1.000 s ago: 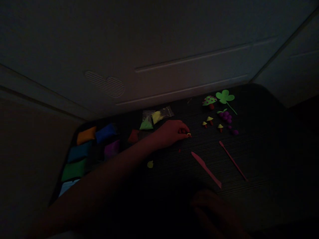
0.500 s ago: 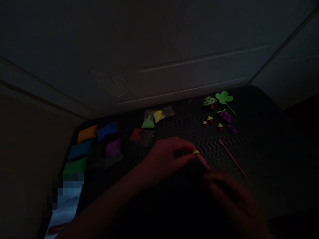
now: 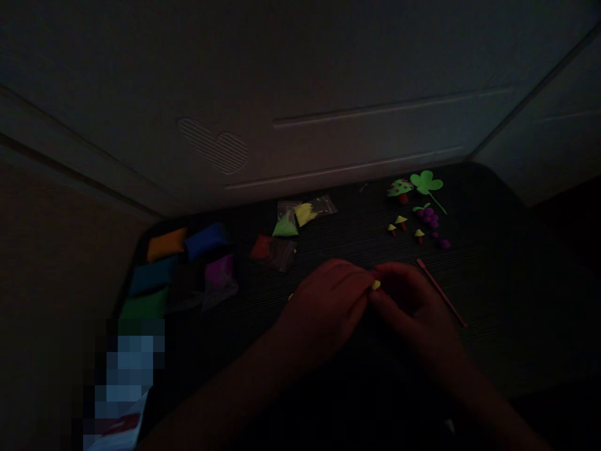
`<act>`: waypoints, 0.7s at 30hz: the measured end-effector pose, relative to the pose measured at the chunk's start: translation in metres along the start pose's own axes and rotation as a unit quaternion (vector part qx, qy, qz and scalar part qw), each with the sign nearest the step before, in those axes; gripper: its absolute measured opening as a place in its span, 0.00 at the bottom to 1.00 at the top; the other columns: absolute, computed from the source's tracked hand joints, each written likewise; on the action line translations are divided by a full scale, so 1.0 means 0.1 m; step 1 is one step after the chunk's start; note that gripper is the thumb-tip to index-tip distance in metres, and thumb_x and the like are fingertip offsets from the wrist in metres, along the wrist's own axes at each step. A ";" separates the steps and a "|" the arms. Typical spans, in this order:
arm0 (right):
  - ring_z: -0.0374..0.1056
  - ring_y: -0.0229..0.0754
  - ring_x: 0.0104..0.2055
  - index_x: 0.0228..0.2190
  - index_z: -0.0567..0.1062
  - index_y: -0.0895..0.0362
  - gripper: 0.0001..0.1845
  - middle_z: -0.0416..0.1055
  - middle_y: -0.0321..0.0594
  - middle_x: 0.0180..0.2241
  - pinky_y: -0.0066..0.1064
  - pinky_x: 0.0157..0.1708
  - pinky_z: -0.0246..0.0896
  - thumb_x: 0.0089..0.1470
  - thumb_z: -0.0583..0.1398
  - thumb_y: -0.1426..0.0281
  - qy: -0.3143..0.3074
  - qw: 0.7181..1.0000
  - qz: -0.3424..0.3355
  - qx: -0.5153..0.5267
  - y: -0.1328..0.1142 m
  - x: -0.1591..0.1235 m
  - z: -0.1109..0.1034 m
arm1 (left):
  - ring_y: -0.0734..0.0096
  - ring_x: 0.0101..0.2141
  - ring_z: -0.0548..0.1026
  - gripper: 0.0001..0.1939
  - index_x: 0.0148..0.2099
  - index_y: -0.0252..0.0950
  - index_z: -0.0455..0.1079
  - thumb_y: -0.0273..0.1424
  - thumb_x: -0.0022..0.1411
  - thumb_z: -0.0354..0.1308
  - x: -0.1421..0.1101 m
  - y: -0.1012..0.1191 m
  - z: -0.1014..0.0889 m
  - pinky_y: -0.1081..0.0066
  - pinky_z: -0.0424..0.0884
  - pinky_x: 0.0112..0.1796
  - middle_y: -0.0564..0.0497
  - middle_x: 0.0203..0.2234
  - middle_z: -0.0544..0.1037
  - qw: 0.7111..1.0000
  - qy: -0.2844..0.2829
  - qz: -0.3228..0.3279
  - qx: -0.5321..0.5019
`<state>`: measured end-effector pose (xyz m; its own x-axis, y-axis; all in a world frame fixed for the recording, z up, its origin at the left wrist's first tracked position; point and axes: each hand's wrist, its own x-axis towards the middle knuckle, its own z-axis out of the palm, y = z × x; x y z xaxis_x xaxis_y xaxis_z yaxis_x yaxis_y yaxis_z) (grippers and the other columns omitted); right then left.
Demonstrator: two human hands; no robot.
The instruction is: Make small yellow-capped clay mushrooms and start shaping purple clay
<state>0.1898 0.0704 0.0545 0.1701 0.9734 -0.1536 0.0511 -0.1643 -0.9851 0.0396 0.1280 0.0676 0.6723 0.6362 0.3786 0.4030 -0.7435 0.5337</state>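
Note:
My left hand and my right hand meet over the dark table. A small clay mushroom with a yellow cap is pinched between their fingertips. Its stem is hidden by the fingers. To the right of my right hand lies a thin pink modelling tool. Beyond the hands stand or lie three small yellow-capped clay mushrooms, one of them a little apart. A bit of yellow clay peeks out beside my left hand.
At the back right are a spotted green mushroom, a green clover and a purple grape bunch. Clay packets, such as an orange one and a red one, lie to the left. A pale wall borders the table.
My left hand has brought the small mushroom from the table toward me, and my right hand has come up to it. The pink knife, visible earlier, is now out of sight.

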 end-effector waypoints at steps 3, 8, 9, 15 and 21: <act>0.68 0.35 0.37 0.38 0.69 0.48 0.13 0.71 0.32 0.35 0.26 0.39 0.65 0.48 0.62 0.69 0.006 1.000 0.001 0.015 0.01 0.02 0.04 | 0.71 0.39 0.70 0.09 0.43 0.32 0.66 0.24 0.59 0.52 -0.01 -0.01 0.02 0.68 0.69 0.43 0.49 0.37 0.75 1.000 -0.013 0.011 0.020; 0.68 0.33 0.36 0.37 0.70 0.48 0.12 0.71 0.30 0.34 0.23 0.37 0.65 0.48 0.62 0.70 0.013 0.999 0.007 0.044 0.02 0.02 0.06 | 0.70 0.39 0.69 0.08 0.43 0.31 0.67 0.24 0.60 0.51 0.00 0.00 0.02 0.68 0.68 0.43 0.49 0.37 0.75 1.000 -0.019 0.004 0.014; 0.68 0.32 0.37 0.37 0.70 0.47 0.12 0.71 0.30 0.34 0.22 0.37 0.64 0.48 0.62 0.70 0.013 0.998 0.010 0.052 0.03 0.02 0.05 | 0.71 0.39 0.69 0.09 0.43 0.32 0.67 0.24 0.60 0.52 0.00 -0.01 0.01 0.69 0.67 0.43 0.49 0.37 0.75 1.000 -0.019 -0.004 -0.001; 0.69 0.32 0.38 0.39 0.70 0.46 0.14 0.73 0.31 0.35 0.22 0.38 0.64 0.48 0.63 0.70 -0.017 0.989 0.047 0.137 0.07 0.01 -0.01 | 0.72 0.42 0.71 0.11 0.45 0.39 0.70 0.27 0.58 0.54 0.05 -0.07 -0.12 0.70 0.67 0.43 0.51 0.40 0.76 0.986 -0.058 -0.070 -0.140; 0.70 0.30 0.36 0.40 0.71 0.46 0.15 0.73 0.30 0.35 0.20 0.36 0.63 0.49 0.62 0.71 -0.077 0.959 0.106 0.253 0.07 0.00 -0.04 | 0.73 0.41 0.73 0.10 0.42 0.39 0.74 0.29 0.57 0.56 0.09 -0.05 -0.17 0.73 0.67 0.43 0.52 0.38 0.77 0.958 -0.080 -0.132 -0.243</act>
<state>0.1942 0.0683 0.0477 -0.0249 0.9451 -0.3259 -0.4595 -0.3004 -0.8358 0.0333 0.1408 0.0812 0.6897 0.7194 0.0820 0.2617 -0.3533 0.8982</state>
